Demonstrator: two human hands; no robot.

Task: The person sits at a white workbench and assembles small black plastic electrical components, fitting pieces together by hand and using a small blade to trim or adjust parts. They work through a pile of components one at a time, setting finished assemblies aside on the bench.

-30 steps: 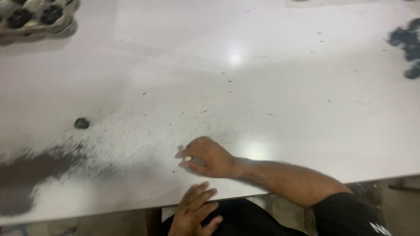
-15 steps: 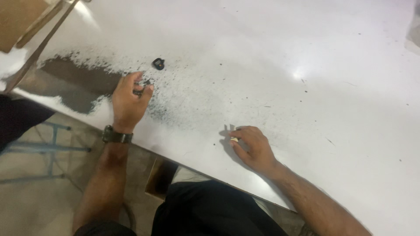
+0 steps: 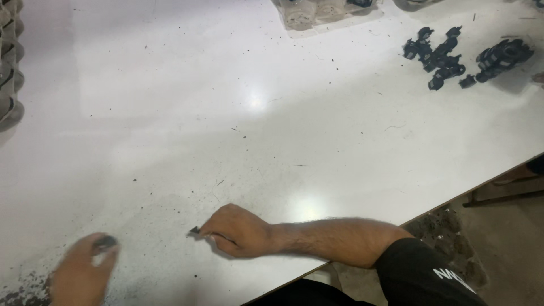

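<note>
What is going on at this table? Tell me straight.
A person works at a white table dusted with dark specks. The right hand rests on the tabletop, pinching a small dark piece at its fingertips. The left hand, blurred, grips a small round dark part near the table's edge. A pile of black parts lies at the far right, and a clear tray sits at the far edge.
</note>
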